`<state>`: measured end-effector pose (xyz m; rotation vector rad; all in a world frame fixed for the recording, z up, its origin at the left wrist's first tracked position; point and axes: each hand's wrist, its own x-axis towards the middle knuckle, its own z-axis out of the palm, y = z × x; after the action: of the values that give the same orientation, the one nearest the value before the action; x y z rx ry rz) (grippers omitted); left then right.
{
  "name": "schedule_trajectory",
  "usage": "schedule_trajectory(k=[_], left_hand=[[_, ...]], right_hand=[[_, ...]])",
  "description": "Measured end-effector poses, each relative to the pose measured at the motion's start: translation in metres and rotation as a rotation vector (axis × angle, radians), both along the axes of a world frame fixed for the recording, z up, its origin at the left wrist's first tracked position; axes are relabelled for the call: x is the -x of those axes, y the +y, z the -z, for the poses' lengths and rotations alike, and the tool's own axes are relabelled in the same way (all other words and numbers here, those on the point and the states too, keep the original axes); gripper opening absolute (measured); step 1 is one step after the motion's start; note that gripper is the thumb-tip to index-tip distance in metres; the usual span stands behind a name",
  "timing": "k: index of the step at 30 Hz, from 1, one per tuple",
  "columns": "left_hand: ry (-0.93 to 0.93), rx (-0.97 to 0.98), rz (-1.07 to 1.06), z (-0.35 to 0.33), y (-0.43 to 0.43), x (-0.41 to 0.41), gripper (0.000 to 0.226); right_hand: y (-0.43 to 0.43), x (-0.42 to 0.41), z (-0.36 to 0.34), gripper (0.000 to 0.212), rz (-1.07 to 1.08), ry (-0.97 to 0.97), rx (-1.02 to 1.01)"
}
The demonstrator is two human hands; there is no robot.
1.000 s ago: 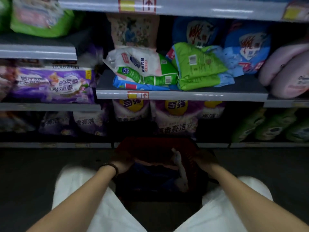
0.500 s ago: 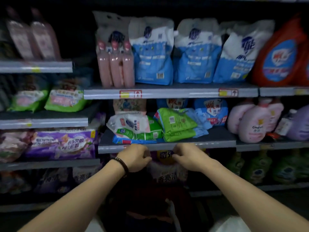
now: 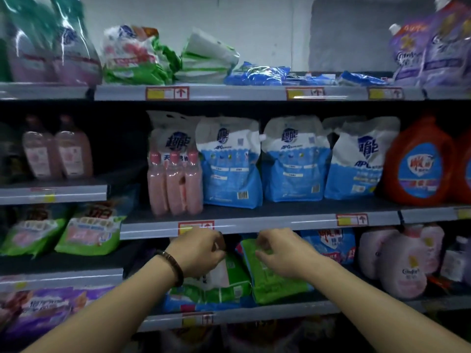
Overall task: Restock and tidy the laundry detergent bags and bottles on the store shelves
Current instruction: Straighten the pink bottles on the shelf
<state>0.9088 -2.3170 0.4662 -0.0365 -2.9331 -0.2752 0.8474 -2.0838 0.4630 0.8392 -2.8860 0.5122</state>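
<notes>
The left hand (image 3: 201, 253) grips the top of a white-and-green detergent bag (image 3: 224, 278) lying on the shelf (image 3: 254, 315). The right hand (image 3: 283, 253), fingers curled, touches the plain green bag (image 3: 270, 284) just beside it; whether it grips is unclear.

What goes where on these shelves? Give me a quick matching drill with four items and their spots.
Items:
1. orange jug
2. purple pouches
3. pink three-bottle pack
4. green bag

Places:
A. under the right hand
B. top shelf, far right
C. middle shelf, right end
D. middle shelf, left of the blue and white bags

Pairs: 1-C, 2-B, 3-D, 4-A
</notes>
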Motion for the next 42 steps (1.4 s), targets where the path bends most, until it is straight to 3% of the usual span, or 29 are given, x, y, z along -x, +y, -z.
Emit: schedule_trajectory(k=[4,10,14,18,23,28,35,39,42], left_hand=[[0.082,-0.059,-0.117,-0.015,-0.033,0.018,0.034],[0.242,-0.103,-0.163,-0.035,-0.103,0.028,0.020],[0.400,-0.102,-0.233,-0.058,-0.143,0.041,0.052],[0.406,-0.301,-0.363,-0.087,-0.173,0.069,0.085],[0.430,-0.464,-0.130,-0.069,-0.217,0.110,0.118],[0.454,-0.580,-0.062,-0.058,-0.217,0.106,0.109],[0.403,-0.476,-0.146,-0.067,-0.230,0.090,0.079],[0.311,-0.468,-0.213,-0.076,-0.247,0.082,0.064],[0.265,-0.495,-0.243,-0.080,-0.251,0.079,0.061]], right_hand=[[-0.032,0.018,-0.021,0.037,-0.032,0.007,0.081],[-0.120,0.042,-0.055,0.030,-0.155,0.069,0.145],[-0.176,0.059,-0.084,0.046,-0.192,0.141,0.186],[-0.221,0.075,-0.106,0.045,-0.180,0.217,0.246],[-0.261,0.096,-0.121,0.049,-0.239,0.353,0.233],[-0.282,0.109,-0.123,0.064,-0.211,0.240,0.250],[-0.299,0.117,-0.118,0.041,-0.227,0.323,0.373],[-0.303,0.124,-0.124,0.038,-0.215,0.033,0.545],[-0.303,0.122,-0.123,0.043,-0.240,-0.068,0.534]])
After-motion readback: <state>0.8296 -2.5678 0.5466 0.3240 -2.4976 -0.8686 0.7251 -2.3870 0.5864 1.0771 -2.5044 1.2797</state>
